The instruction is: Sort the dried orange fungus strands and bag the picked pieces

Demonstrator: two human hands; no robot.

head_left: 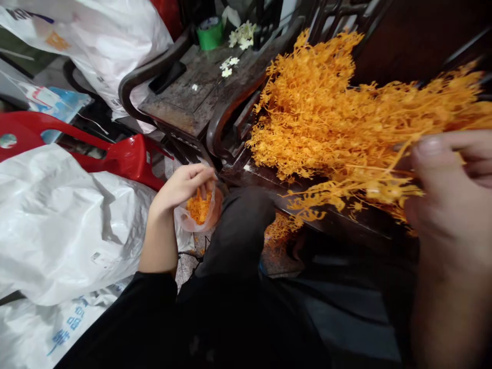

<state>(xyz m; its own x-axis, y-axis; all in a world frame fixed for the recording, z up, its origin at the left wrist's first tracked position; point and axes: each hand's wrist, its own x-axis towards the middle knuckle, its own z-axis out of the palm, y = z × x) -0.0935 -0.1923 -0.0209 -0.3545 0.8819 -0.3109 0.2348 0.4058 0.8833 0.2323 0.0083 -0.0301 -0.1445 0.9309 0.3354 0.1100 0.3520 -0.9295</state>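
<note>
A large heap of orange artificial-flower sprigs (330,113), thin-stemmed and curly, lies on a dark wooden seat at the right. At its near edge my right hand (453,189) is closed, thumb and fingers pinching a single orange sprig (346,192) whose branches point left. My left hand (188,187) hangs over a clear plastic bag (188,223), fingers loosely bent downward and apart from the thumb. Inside the bag are small orange pieces (199,207). The left fingertips are partly hard to make out against them, and I see nothing held there.
On the dark wooden table (177,110) are green tape (209,33), a dark phone-like slab (167,77) and pale flowers (243,36). A red plastic chair (130,156) and large white sacks (69,220) stand left. More orange bits (280,230) lie below the seat, beside my knee.
</note>
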